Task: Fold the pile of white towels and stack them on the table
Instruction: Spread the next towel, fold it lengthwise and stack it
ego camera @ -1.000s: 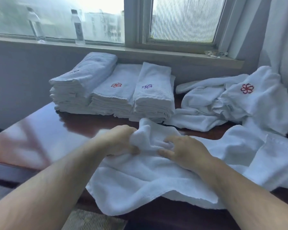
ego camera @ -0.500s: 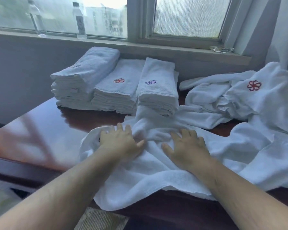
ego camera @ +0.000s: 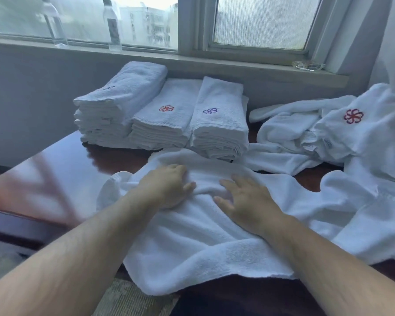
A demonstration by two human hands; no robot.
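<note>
One white towel [ego camera: 192, 242] spread loose and rumpled across the near part of the dark wooden table [ego camera: 62, 169], its front hem hanging over the near edge. Two bare forearms reaching in from the near corners. Left hand [ego camera: 167, 188] palm down on the towel, fingers fairly straight and close together, thumb out to the right; pressing, not gripping. Right hand [ego camera: 244, 201] just right of it, also palm down on the towel, fingers spread and relaxed, nothing clenched; the two thumbs near each other but apart, a raised fold of cloth between them.

Beyond the towel, three stacks of folded towels side by side: left stack [ego camera: 114, 106] the tallest, with a small dark mark on top; middle stack [ego camera: 164, 119] bearing a red flower emblem; right stack [ego camera: 219, 119] bearing a purple one, its near end touching or nearly touching the towel's far edge. Count of towels in each stack not clear from the layered edges.

Right of the towel and behind it, one heap of unfolded towels [ego camera: 317, 137], a red flower emblem on the topmost; possibly merging with the spread towel at the right, boundary hard to tell.

Farthest off, behind the stacks, the windowsill [ego camera: 237, 65] with two clear bottles [ego camera: 111, 26] upright at the left and one glass dish [ego camera: 308, 65] at the right.
</note>
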